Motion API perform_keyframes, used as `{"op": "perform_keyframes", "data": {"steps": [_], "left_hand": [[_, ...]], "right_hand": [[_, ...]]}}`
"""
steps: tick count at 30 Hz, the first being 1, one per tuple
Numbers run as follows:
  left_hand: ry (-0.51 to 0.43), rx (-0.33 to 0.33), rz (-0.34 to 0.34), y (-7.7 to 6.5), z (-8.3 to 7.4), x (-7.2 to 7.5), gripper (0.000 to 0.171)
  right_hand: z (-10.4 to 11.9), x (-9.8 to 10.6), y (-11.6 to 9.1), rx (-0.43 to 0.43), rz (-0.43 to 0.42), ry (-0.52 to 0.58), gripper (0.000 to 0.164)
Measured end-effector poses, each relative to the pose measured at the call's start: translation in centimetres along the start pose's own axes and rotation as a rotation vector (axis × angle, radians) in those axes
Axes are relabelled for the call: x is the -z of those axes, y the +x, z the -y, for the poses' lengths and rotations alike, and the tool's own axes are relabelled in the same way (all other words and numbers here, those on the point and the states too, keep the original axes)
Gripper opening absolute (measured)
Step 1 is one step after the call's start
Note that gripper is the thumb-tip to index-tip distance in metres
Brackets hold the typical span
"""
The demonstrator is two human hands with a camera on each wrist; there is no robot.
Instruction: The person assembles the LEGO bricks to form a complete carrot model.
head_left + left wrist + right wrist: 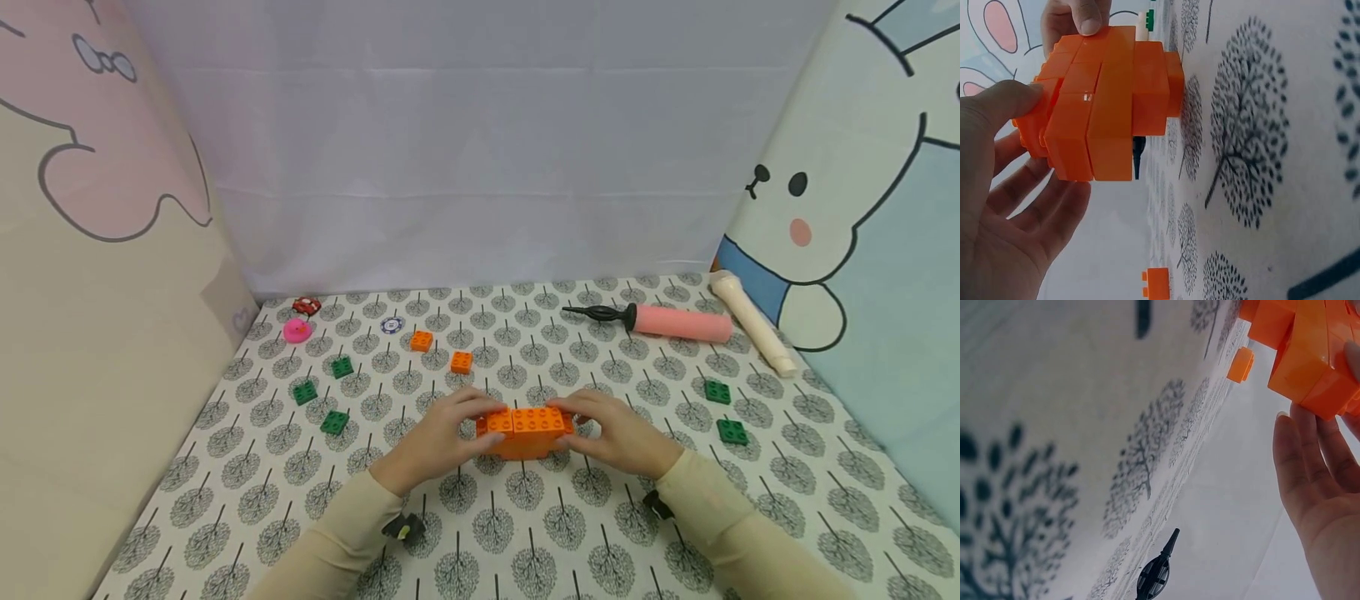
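A stepped stack of orange building bricks [523, 447] is at the middle of the table, wider at its upper layers than at its base. My left hand [442, 435] grips its left end, thumb on the near side and fingers on the far side. At the right end my right hand [621, 433] holds it the same way. In the left wrist view, the left thumb [1007, 103] presses a top brick, and the stack's narrow lower bricks [1154, 87] sit close over the cloth. The right wrist view has the right fingers [1316, 450] against the stack's far side.
Two loose orange bricks [461, 362] lie beyond the stack. Several green bricks [334, 422] are scattered left and right. Farther back are a pink rubber duck [297, 331], a red toy car [307, 306], a poker chip [392, 325], a pink hand pump [678, 323] and a white tube [753, 323].
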State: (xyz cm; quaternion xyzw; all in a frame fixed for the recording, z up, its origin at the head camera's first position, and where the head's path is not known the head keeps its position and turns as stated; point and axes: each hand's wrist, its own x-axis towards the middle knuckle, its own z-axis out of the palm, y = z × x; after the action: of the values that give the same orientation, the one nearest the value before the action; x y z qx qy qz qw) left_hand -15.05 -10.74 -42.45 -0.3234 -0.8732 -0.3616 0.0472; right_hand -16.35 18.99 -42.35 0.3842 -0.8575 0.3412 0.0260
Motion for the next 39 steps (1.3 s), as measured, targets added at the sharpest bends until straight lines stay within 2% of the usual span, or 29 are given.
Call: {"op": "perform_keyframes", "data": {"steps": [6, 14, 24, 28, 34, 39], "left_hand": [[-0.01, 0.019, 0.005, 0.0, -0.1, -0.1, 0.039], [0.005, 0.012, 0.029, 0.4, 0.0, 0.2, 0.041], [-0.012, -0.007, 0.001, 0.4, 0.4, -0.1, 0.041], [-0.02, 0.011, -0.001, 0.4, 0.4, -0.2, 0.041], [-0.024, 0.019, 0.048, 0.7, 0.4, 0.1, 0.041], [-0.068, 0.025, 0.091, 1.2, 1.3, 1.1, 0.043]], "right_hand": [[0.1, 0.1, 0.0, -0.007, 0.004, -0.005, 0.05], [0.1, 0.2, -0.1, -0.021, 0.01, -0.011, 0.05], [0.2, 0.3, -0.2, -0.037, 0.014, -0.001, 0.051], [0.1, 0.4, -0.1, -0.05, 0.021, 0.007, 0.052], [0.1, 0.4, -0.1, -0.037, 0.028, 0.022, 0.05], [0.3, 0.3, 0.0, -0.034, 0.034, -0.015, 0.049]]}}
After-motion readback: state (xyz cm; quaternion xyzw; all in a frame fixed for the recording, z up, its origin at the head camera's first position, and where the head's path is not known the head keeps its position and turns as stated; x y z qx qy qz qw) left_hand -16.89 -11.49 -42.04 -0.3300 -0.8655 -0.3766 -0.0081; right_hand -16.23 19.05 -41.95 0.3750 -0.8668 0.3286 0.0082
